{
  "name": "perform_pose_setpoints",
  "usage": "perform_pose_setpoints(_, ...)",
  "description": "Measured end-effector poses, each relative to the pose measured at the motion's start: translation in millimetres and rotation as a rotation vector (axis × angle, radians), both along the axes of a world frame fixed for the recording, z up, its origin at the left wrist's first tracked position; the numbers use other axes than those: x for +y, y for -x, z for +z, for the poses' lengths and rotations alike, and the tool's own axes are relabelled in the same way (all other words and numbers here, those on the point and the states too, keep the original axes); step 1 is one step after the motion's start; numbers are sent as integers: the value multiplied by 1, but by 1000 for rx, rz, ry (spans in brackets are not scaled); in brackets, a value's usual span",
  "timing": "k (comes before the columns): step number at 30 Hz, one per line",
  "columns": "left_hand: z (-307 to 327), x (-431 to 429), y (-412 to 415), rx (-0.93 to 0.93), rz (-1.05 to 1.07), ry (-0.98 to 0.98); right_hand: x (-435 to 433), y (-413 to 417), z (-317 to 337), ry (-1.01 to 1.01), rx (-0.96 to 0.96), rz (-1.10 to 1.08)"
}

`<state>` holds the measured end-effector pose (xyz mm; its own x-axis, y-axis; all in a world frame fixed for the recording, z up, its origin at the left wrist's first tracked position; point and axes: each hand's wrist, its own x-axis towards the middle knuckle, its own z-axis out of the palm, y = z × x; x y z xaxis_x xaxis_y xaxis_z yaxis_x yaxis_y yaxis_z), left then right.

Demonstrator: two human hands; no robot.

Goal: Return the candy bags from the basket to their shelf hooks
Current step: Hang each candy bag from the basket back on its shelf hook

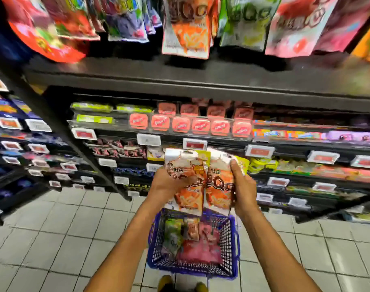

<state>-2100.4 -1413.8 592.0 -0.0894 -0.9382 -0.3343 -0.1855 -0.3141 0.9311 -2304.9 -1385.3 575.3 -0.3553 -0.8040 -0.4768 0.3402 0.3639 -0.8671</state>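
The left hand [169,182] and right hand [243,186] are raised side by side in front of the shelves, each with its grip closed on an orange candy bag. The left bag [189,199] is held with the fingers curled across its front. The right bag [218,192] is pinched along its right edge, thumb up. The two bags touch along their inner edges. Directly below them a blue basket [232,249] stands on the tiled floor [64,239], with a green bag [172,234] and pink bags [201,249] lying inside. High above, a matching orange bag [186,28] hangs beside a green one [245,22], though motion blur hides the hooks.
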Motion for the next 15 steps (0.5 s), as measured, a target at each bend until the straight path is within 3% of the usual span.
perform_pose_setpoints(10,133,-23,-6,189,-56,128,-44,-22,158,361,-78,-27)
perform_pose_setpoints(15,157,-46,-25,258,-13,186,-66,-44,195,379,-69,-6)
